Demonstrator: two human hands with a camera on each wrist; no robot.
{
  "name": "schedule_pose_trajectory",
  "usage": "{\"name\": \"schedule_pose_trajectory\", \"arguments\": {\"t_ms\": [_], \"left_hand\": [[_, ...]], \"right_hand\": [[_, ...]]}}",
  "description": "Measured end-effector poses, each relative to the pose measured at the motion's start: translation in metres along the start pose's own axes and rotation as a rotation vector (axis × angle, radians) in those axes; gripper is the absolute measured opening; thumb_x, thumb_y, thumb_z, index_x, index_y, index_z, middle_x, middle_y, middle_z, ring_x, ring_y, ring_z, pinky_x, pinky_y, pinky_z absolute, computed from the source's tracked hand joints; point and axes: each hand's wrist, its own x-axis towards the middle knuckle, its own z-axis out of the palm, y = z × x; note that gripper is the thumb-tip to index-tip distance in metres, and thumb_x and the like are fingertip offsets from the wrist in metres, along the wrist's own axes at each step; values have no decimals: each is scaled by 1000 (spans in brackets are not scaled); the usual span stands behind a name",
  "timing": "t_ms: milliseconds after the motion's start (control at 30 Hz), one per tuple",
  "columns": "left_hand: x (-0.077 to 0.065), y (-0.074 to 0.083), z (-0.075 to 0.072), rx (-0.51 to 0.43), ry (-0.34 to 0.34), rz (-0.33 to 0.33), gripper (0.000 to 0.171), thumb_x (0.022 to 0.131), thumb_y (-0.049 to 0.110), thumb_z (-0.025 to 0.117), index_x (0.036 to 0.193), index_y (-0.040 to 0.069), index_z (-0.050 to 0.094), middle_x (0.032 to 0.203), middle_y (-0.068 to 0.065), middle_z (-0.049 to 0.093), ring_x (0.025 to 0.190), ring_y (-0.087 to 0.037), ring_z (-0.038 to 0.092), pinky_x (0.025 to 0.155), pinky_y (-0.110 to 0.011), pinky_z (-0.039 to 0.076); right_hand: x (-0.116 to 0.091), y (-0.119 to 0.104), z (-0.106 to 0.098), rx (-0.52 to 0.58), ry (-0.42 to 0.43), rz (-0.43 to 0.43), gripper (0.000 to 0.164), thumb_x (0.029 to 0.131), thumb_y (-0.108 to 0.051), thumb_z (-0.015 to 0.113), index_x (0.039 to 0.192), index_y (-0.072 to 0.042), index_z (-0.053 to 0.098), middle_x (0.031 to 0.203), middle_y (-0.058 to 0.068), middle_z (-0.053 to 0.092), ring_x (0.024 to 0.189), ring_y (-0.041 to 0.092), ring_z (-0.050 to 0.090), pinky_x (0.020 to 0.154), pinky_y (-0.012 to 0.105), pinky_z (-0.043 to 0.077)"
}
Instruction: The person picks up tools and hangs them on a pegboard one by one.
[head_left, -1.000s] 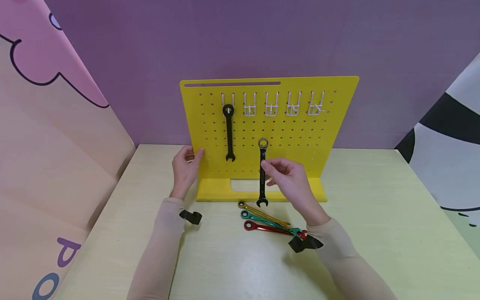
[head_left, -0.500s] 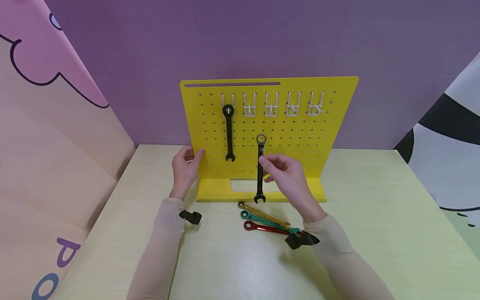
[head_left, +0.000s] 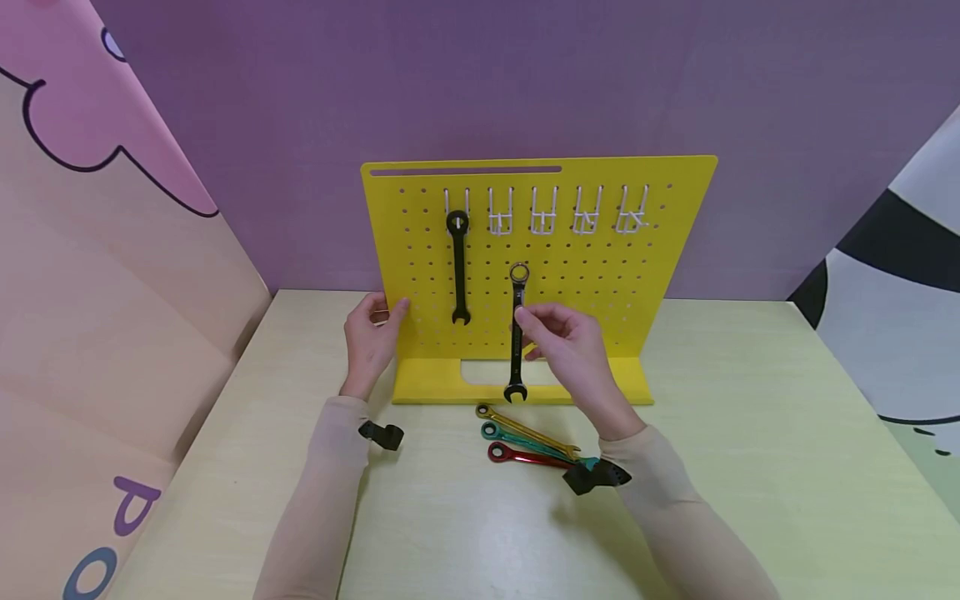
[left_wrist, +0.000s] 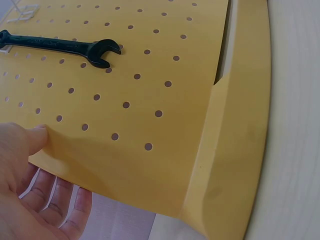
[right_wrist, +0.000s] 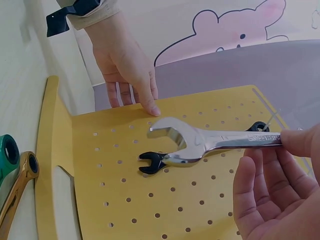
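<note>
My right hand (head_left: 566,354) pinches a shiny dark combination wrench (head_left: 517,342) by its shank, ring end up and open jaw down. The wrench is upright in front of a yellow pegboard (head_left: 570,287), below the row of white hooks (head_left: 543,212). At the board's left edge my left hand (head_left: 371,337) grips it, thumb on the front and fingers behind, as the left wrist view shows. A black wrench (head_left: 459,271) hangs by its ring from the leftmost hook. In the right wrist view the held silvery wrench (right_wrist: 220,141) overlaps the hanging one.
On the table before the board's foot lie a gold wrench (head_left: 528,429), a green wrench (head_left: 517,435) and a red wrench (head_left: 525,457), their right ends partly behind the right wrist strap (head_left: 596,477). A purple wall (head_left: 480,83) stands behind the board.
My right hand has raised the wrench and moved it slightly left, toward the second hook from the left. My left hand has stayed on the board's edge.
</note>
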Motion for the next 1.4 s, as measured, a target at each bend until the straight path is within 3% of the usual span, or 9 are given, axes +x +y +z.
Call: {"name": "schedule_pose_trajectory", "arguments": {"t_ms": [433, 567, 933, 1233, 1400], "left_hand": [[0, -2, -1, -10, -2, 1, 34, 102, 27, 74, 122, 0, 70, 115, -19, 70, 104, -32, 66, 88, -36, 55], [1, -2, -1, -9, -6, -2, 34, 103, 27, 74, 123, 1, 70, 115, -19, 70, 105, -32, 66, 89, -37, 56], [3, 0, -2, -1, -10, -1, 33, 103, 26, 74, 123, 0, 70, 115, -19, 70, 104, -32, 66, 85, -30, 54], [3, -2, 0, -4, -8, -1, 33, 102, 26, 75, 122, 0, 70, 114, -19, 70, 103, -32, 65, 86, -32, 54], [2, -3, 0, -3, -6, -2, 33, 102, 26, 75, 122, 0, 70, 114, -19, 70, 104, -33, 66, 87, -32, 54]], "right_hand": [[5, -6, 6, 22, 27, -2, 35, 105, -32, 71, 121, -1, 73, 97, -8, 74, 85, 15, 68, 74, 28, 63], [6, -10, 7, 19, 35, -25, 34, 105, -31, 70, 122, -1, 74, 98, -8, 75, 86, 19, 68, 73, 29, 63], [12, -19, 12, 17, 52, -59, 32, 105, -29, 70, 121, -2, 74, 98, -6, 73, 88, 25, 69, 73, 29, 62], [15, -25, 16, 39, 66, -63, 32, 105, -29, 71, 122, -2, 74, 98, -8, 74, 83, 13, 67, 71, 27, 62], [18, -26, 18, 53, 68, -73, 31, 105, -29, 71, 121, -3, 75, 99, -5, 76, 82, 14, 67, 72, 30, 63]]}}
